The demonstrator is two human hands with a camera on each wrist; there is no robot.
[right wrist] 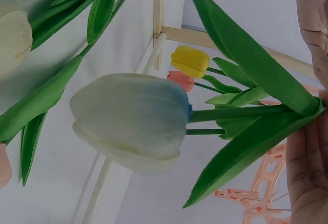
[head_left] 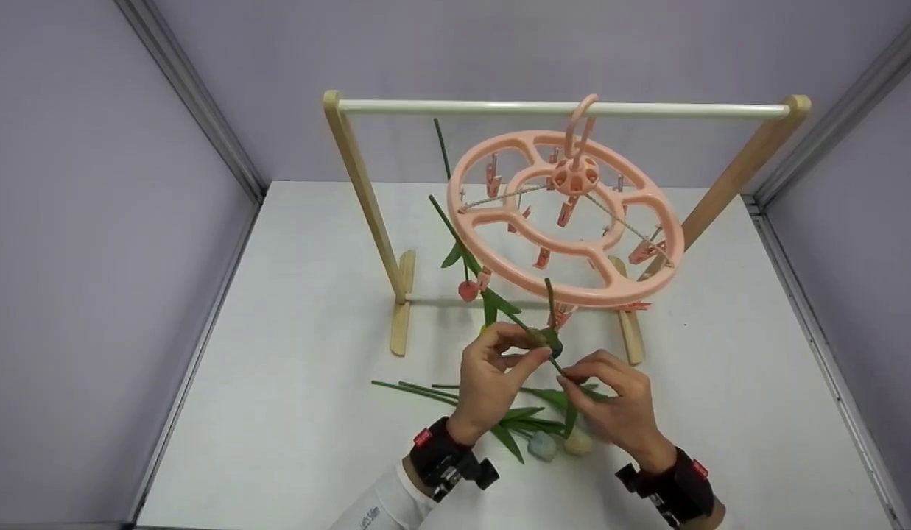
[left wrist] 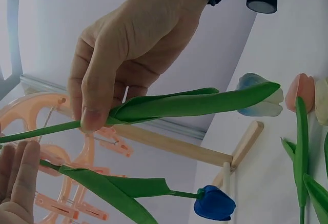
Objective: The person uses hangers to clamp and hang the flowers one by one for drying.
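Small grey print on the white sleeve (head_left: 374, 508) at the bottom edge of the head view, too small to read; red tabs on both black wrist straps, no legible writing.

Left hand (head_left: 492, 375), just below frame centre, pinching the green stem of an artificial tulip (left wrist: 184, 103) between thumb and fingertips. Right hand (head_left: 617, 401), a little lower and to the right, fingers curled, pinching the same stem further down. Tulip held just under the lower rim of the pink round clip hanger (head_left: 565, 213): pale blue-white bloom, long pointed green leaves, thin plastic-looking stem.

Hanger hooked on the white rail of a wooden rack (head_left: 367, 199) in the upper middle, with a red tulip (head_left: 468, 289) hanging from a clip and a dark blue tulip (left wrist: 215, 202) nearby. More tulips (head_left: 562, 442) lying on the white table (head_left: 278, 412), lower centre.
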